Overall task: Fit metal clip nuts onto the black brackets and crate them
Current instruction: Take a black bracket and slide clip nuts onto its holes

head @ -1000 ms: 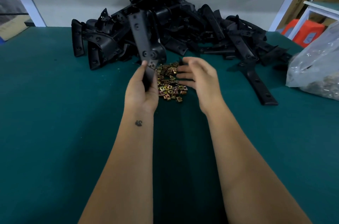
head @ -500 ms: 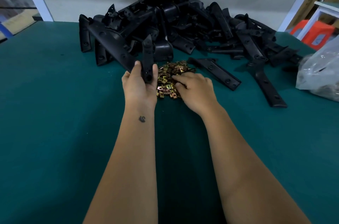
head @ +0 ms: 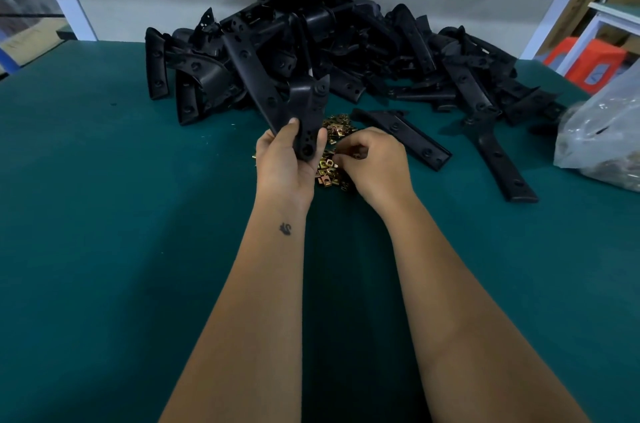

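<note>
Left hand grips an angular matte-black bracket; right hand curls, pinching among small brassy clip nuts

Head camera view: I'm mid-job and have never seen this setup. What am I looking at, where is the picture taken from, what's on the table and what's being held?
There is no machine here: a person works with two bare hands, and the one picture comes from a camera on their head, looking forward and down. The left hand grips a black bracket, held up off the green table. The right hand is curled over a small pile of brass-coloured clip nuts, fingers down among them; whether it has picked one up is hidden. Behind lies a big heap of black brackets, with two loose ones to its right. A clear plastic bag sits at the right edge. No crate shows.
</note>
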`<move>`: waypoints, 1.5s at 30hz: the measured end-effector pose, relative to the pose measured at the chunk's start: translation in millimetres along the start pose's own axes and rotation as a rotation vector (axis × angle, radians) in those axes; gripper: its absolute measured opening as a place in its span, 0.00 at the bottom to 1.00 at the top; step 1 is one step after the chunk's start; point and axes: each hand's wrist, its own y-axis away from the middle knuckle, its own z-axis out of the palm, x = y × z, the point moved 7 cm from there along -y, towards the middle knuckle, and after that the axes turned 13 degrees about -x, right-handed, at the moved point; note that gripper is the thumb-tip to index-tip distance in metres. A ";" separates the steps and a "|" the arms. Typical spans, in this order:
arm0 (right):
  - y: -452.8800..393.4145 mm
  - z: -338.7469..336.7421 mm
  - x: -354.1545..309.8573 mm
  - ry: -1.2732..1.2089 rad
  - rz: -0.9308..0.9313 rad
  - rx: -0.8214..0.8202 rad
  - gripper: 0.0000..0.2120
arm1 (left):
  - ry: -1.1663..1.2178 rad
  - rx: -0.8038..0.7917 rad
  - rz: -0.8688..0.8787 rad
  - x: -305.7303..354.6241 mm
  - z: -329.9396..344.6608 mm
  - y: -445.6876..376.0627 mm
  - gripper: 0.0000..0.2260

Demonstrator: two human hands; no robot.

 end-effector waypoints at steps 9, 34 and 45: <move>-0.6 24.7 -15.0 0.295 -0.133 -0.189 0.19 | 0.142 0.055 0.118 21.5 -13.1 0.0 0.14; 5.4 -8.2 -1.5 -0.590 0.017 0.070 0.12 | -0.021 -0.009 0.056 8.3 1.5 1.0 0.22; 4.2 -5.0 -4.8 -0.852 -0.010 0.057 0.17 | -0.133 -0.081 0.060 -3.5 10.2 4.4 0.35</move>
